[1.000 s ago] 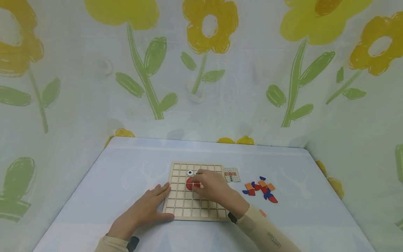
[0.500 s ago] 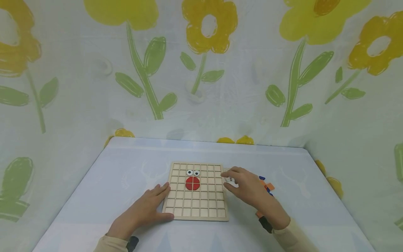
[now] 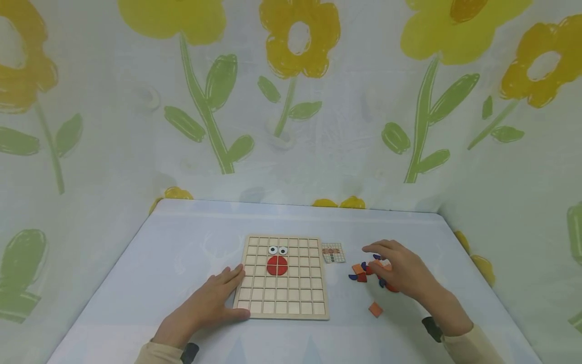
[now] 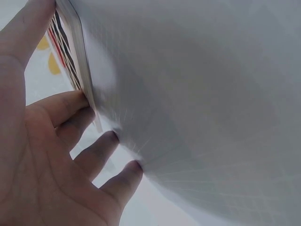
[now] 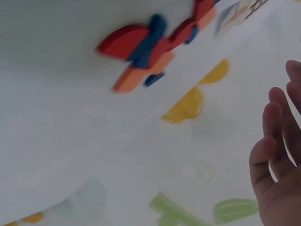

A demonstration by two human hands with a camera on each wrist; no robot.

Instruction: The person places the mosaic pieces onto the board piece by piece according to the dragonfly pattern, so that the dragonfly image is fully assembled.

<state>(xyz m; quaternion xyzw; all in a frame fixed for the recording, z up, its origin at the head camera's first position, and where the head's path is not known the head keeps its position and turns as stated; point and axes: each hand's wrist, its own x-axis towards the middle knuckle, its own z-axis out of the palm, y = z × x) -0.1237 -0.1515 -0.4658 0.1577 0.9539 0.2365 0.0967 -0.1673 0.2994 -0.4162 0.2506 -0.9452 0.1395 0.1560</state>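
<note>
Only the head view shows red quarter-circles [image 3: 272, 261] and eye pieces [image 3: 273, 250] in the wooden grid board [image 3: 282, 295]; the left wrist view catches its edge, touched by the left hand [image 3: 213, 302], fingers extended, unclenched. The right hand [image 3: 405, 271] hovers over loose coloured tiles [image 3: 358, 270], fingers slightly bent, visibly holding nothing.

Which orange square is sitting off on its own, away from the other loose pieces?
The orange square nearest the person, right of the board; the others lie in the mixed pile by the right hand.
</note>
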